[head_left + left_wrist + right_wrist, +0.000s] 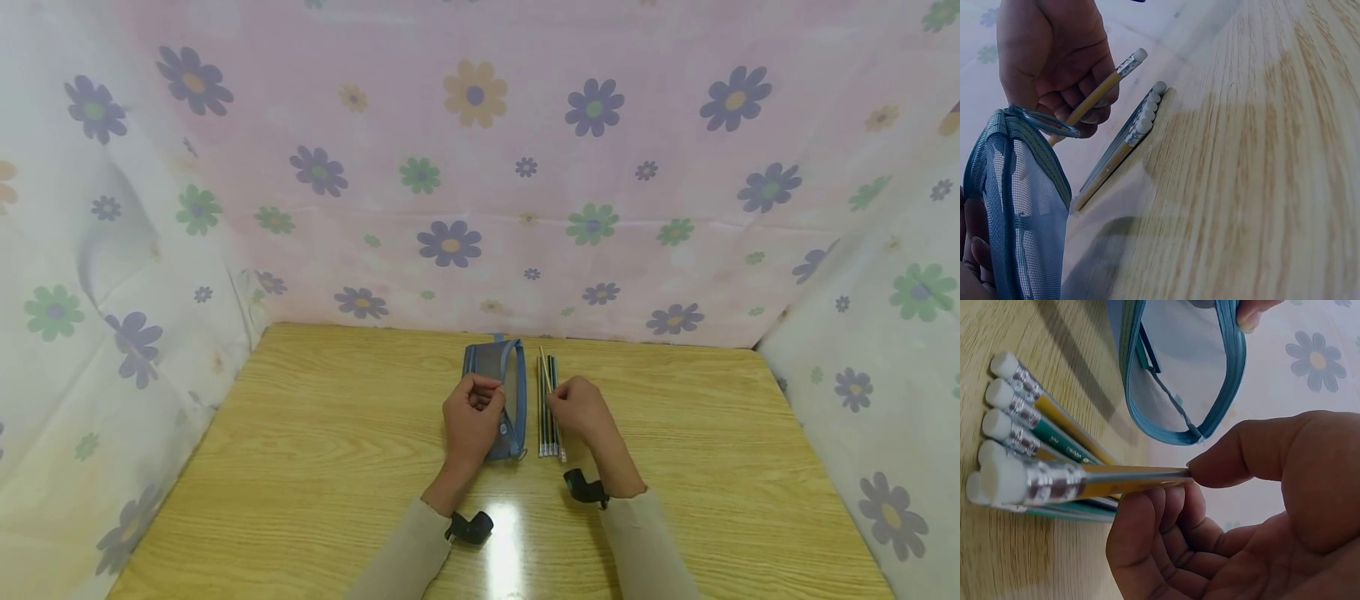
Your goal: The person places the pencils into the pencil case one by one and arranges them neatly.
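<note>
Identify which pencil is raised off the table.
The yellow pencil pinched in the right hand: it alone is lifted, while the other pencils lie grouped together on the table.

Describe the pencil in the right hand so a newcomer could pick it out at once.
On the wood-grain table, find the blue mesh pouch; just right of it in the head view lies a row of pencils. Over that row, the right hand pinches one yellow pencil with a white eraser. Unlike its neighbours lying flat, its eraser end is lifted and it slants across the row.
</note>
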